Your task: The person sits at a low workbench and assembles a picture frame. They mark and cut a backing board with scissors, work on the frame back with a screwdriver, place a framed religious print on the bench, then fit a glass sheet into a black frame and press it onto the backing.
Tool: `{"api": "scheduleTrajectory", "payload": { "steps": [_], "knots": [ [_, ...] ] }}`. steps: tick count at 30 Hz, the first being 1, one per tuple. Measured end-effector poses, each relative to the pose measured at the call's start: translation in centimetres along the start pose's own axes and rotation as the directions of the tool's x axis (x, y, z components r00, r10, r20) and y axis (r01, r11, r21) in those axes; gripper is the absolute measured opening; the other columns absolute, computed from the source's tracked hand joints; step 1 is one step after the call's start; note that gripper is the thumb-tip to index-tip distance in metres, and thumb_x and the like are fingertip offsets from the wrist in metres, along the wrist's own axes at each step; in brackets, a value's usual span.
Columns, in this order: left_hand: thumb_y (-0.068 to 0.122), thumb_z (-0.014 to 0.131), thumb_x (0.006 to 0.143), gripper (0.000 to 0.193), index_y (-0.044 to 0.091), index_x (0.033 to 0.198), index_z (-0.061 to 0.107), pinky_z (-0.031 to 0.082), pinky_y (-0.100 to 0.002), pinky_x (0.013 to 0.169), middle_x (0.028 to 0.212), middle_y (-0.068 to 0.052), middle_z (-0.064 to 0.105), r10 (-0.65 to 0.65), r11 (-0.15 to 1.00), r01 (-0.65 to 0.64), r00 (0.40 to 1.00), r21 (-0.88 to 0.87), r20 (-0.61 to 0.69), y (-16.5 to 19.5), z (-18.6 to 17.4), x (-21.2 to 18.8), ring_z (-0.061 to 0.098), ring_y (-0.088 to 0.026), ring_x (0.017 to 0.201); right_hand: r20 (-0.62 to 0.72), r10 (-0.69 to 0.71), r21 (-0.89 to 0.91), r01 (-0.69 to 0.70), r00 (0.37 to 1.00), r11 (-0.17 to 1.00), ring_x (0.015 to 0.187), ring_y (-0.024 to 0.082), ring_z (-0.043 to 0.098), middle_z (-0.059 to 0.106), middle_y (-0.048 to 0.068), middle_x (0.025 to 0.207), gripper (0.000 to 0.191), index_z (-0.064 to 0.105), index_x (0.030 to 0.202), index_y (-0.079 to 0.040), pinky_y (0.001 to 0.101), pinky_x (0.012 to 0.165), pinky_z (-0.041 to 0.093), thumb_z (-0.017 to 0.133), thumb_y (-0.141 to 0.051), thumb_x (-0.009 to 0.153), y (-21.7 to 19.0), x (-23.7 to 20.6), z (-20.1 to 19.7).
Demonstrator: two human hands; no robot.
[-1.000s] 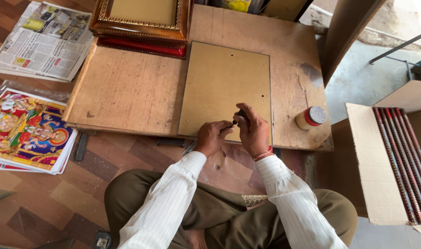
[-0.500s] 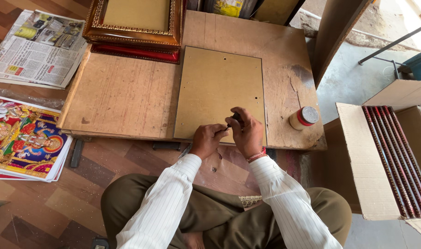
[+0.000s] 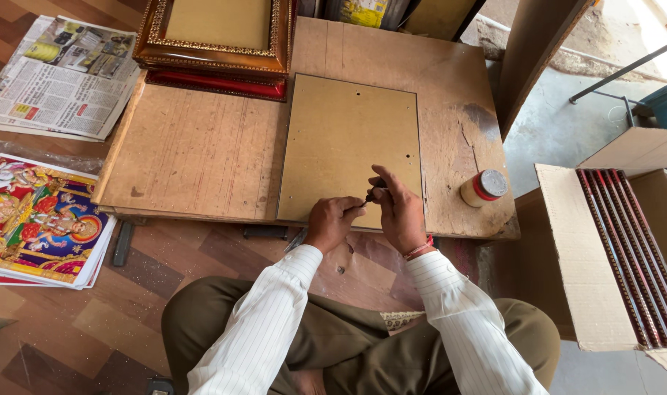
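The backing board (image 3: 352,146) lies flat on the low wooden table (image 3: 202,153), its near edge at the table's front edge, just before the seated person. That placing puts the near edge within reach of both hands without leaning.

Both hands meet at the near right part of the board. The right hand (image 3: 401,212) holds a small dark tool (image 3: 370,196), seemingly a slim driver or awl; its fingers are curled together round the handle, and the tip points down and left towards the board. The left hand (image 3: 332,219) rests on the board's near edge, fingers bunched close, fingertips pinched at the tool's tip. Whether they hold a small fastener there cannot be told; it is too small to see. The grip suggests the left hand steadies the point while the right drives.

A small jar with a red band (image 3: 482,187) stands on the table right of the board, near the right hand. Gilt frames (image 3: 216,40) are stacked at the far edge. Newspapers (image 3: 55,73) and colour prints (image 3: 34,219) lie on the floor to the left. An open carton of red-and-gold mouldings (image 3: 626,249) sits to the right.
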State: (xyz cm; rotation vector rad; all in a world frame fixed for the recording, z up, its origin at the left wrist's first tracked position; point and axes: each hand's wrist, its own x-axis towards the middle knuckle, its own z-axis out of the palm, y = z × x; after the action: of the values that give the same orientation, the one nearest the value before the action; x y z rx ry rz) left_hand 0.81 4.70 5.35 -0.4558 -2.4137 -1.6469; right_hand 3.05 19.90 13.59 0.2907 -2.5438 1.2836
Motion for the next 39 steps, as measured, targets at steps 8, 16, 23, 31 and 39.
{"api": "scheduleTrajectory", "payload": {
  "steps": [8,16,23,31,39],
  "knots": [
    [0.023,0.080,0.083,0.018,0.010,0.096,0.081,0.058,-0.035,0.069,0.088,-0.009,0.079,-0.070,0.997,0.069,0.996,0.030,0.062,1.0,-0.5,0.3,0.076,-0.025,0.076,0.031,0.064,0.259,-0.070,0.997,0.963,0.105,0.018,0.075,0.071,0.012,0.118,0.037,0.057,0.139,-0.004,0.0312,0.090,0.062,0.049,0.004,0.104,2.0,-0.3,-0.4],
    [0.022,0.081,0.082,0.017,0.011,0.095,0.081,0.058,-0.034,0.070,0.089,-0.007,0.079,-0.129,0.991,0.125,0.986,0.040,0.101,1.4,-0.7,0.6,0.077,-0.023,0.078,0.045,0.065,0.389,-0.078,0.997,0.918,0.109,0.020,0.074,0.070,0.013,0.119,0.030,0.058,0.132,0.000,0.0324,0.093,0.062,0.048,0.007,0.104,3.6,-0.4,-0.5],
    [0.025,0.081,0.082,0.019,0.012,0.095,0.081,0.058,-0.034,0.071,0.089,-0.007,0.079,-0.144,0.988,0.138,0.985,0.067,0.099,1.3,-0.6,0.7,0.077,-0.024,0.078,0.053,0.056,0.397,-0.072,0.997,0.915,0.108,0.019,0.073,0.069,0.011,0.118,0.030,0.058,0.130,0.000,0.0315,0.092,0.062,0.047,0.009,0.104,4.1,-0.4,-0.4],
    [0.026,0.080,0.083,0.018,0.012,0.094,0.081,0.058,-0.035,0.070,0.089,-0.008,0.079,-0.109,0.992,0.101,0.989,0.081,0.100,0.7,-0.4,0.8,0.076,-0.025,0.078,-0.108,0.145,0.359,-0.097,0.984,0.928,0.087,0.014,0.073,0.073,0.008,0.096,0.020,0.063,0.117,0.000,0.0288,0.075,0.063,0.066,0.003,0.098,4.0,-0.1,0.7],
    [0.024,0.079,0.085,0.018,0.012,0.098,0.081,0.059,-0.034,0.069,0.090,-0.008,0.079,-0.048,0.997,0.043,0.996,0.057,0.075,-0.1,-0.2,0.5,0.077,-0.024,0.077,-0.129,0.085,-0.085,-0.097,0.988,0.992,0.071,0.016,0.072,0.075,0.012,0.083,0.033,0.065,0.126,-0.005,0.0305,0.066,0.057,0.072,-0.005,0.094,0.9,-0.5,0.3]
  ]
}}
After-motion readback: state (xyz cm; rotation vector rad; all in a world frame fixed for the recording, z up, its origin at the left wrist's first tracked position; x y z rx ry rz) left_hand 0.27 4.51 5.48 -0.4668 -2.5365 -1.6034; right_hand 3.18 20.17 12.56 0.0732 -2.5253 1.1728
